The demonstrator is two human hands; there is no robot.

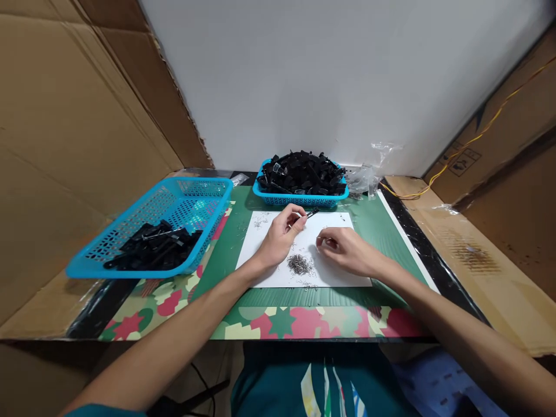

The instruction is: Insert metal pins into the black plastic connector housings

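My left hand (281,236) is closed on a small black plastic part (313,213), whose end sticks out past the fingertips over a white sheet of paper (360,280). To its right, just above the paper, is my right hand (343,250). Its fingers are curled together, and whatever they may hold is hidden or too small to make out. Between the two wrists lies a pile of tiny metal pieces (299,264), too small to name exactly. A few more of these are scattered at the sheet's upper left and lower edge.
Behind the paper stands a blue basket (299,201) heaped with black plastic parts (302,174). At left, a larger blue basket (195,188) holds more black parts (154,246). Clear plastic bags (364,178) lie at the back right. Cardboard walls (512,191) flank the green mat (391,231).
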